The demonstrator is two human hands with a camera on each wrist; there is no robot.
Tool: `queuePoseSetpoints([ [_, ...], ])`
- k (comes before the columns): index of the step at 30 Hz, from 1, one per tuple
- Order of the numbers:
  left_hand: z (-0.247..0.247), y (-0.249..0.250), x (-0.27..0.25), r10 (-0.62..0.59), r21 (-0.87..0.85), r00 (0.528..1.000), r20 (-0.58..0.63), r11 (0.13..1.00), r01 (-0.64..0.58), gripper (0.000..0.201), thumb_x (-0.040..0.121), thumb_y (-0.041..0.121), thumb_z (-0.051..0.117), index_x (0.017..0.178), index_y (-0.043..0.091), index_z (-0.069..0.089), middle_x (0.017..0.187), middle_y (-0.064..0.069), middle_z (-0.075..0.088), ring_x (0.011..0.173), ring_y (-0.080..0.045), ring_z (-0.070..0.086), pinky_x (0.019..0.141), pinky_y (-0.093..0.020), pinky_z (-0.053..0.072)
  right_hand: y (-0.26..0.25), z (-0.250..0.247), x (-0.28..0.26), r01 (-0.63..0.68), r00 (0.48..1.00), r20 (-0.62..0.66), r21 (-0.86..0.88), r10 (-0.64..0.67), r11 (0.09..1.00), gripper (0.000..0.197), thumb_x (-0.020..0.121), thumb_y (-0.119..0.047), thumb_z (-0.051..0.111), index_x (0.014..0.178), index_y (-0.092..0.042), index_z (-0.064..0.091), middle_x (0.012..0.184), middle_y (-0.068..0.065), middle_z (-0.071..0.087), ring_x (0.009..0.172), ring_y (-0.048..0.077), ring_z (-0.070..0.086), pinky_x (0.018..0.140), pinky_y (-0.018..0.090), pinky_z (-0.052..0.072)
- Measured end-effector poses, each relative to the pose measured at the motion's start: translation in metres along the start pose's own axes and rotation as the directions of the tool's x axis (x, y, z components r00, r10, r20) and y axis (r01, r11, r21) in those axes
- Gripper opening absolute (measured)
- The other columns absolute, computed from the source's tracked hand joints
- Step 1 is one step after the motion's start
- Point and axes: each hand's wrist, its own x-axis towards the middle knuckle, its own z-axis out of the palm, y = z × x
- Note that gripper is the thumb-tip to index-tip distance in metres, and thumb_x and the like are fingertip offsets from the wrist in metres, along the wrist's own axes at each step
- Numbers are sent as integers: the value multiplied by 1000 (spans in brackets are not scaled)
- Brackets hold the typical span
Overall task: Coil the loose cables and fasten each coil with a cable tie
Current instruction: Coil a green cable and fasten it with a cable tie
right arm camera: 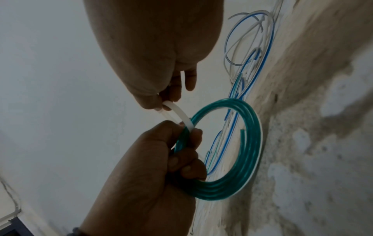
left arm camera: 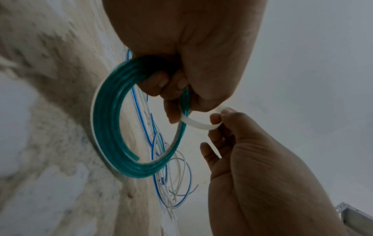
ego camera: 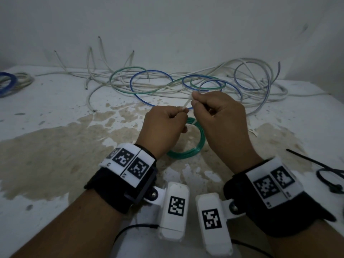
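No container showed on the stained table (ego camera: 55, 146). The left hand (ego camera: 163, 131) gripped the green coil (ego camera: 195, 146), which hung upright just above the tabletop in front of the person. The right hand (ego camera: 219, 116) pinched a white cable tie (ego camera: 187, 104) that slanted up and away from the coil's top. Loose white, blue and green cables (ego camera: 167, 84) sprawled behind the hands; black cable ties (ego camera: 327, 174) lay to the right, and a bundled coil (ego camera: 7, 82) lay far left
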Motion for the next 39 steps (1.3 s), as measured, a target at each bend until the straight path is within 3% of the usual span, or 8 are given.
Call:
queuePoseSetpoints([
  [6, 1, 0, -1, -14, 3, 1000, -2, 1000, 14, 28, 91, 18, 52, 78, 13, 76, 61, -3, 67, 38, -2, 44, 49, -21, 34, -2, -1, 0, 46, 999, -8, -55, -46, 997, 17, 86, -10, 60, 91, -5, 75, 74, 7, 68, 72, 14, 58, 70, 27, 45],
  [19, 0, -1, -2, 65, 66, 997, 30, 996, -67, 32, 90, 15, 51, 71, -3, 70, 59, -16, 63, 40, -6, 42, 44, -15, 33, -2, -1, 2, 122, 992, 67, -208, -110, 970, 19, 83, -7, 58, 66, -3, 67, 57, 6, 57, 58, 17, 48, 60, 26, 36],
  [22, -1, -3, -1, 69, 73, 997, 25, 995, -70, 31, 90, 16, 51, 72, -1, 71, 60, -16, 63, 43, -8, 44, 48, -21, 36, -3, -2, 1, 36, 993, 117, -154, -18, 987, 15, 82, -9, 59, 75, -2, 70, 67, 8, 66, 66, 18, 58, 67, 33, 45],
  [24, -1, -2, -1, 67, 64, 997, 28, 996, -68, 30, 91, 18, 52, 76, 3, 73, 57, -12, 62, 44, -8, 46, 52, -24, 37, -4, -3, 2, -98, 981, 158, -84, 111, 992, 11, 85, -13, 62, 90, -9, 72, 73, -2, 67, 70, 9, 60, 69, 24, 48],
  [30, 2, 3, -3, 64, -32, 997, 30, 997, -63, 32, 92, 14, 50, 84, 41, 66, 53, 4, 57, 47, -6, 47, 53, -23, 39, -7, -12, 6, -357, 928, 181, 174, 327, 918, 14, 90, -17, 61, 103, -19, 66, 78, 3, 68, 76, 14, 65, 72, 23, 52],
  [32, 2, 4, -4, 72, -25, 997, 39, 997, -71, 30, 92, 15, 51, 74, 31, 69, 54, 0, 54, 48, -11, 43, 51, -25, 36, -10, -15, 6, -361, 931, 143, 224, 335, 906, 11, 89, -15, 62, 98, -18, 67, 77, 1, 68, 73, 10, 64, 68, 21, 51],
  [35, 2, 5, -4, 77, -30, 996, 47, 997, -76, 36, 91, 14, 53, 62, -7, 56, 49, -5, 44, 42, -11, 34, 47, -22, 30, -13, -17, 4, -342, 940, 109, 230, 325, 911, 10, 88, -14, 63, 97, -14, 68, 73, -5, 66, 71, 5, 64, 67, 15, 49],
  [39, 3, 3, -7, 148, -15, 988, 37, 989, -148, 41, 92, 15, 54, 62, -13, 51, 53, -18, 41, 45, -14, 34, 47, -23, 28, -13, -16, 3, -345, 938, 131, 222, 322, 912, 6, 87, -15, 65, 93, -14, 68, 72, -4, 66, 64, -2, 60, 63, 12, 46],
])
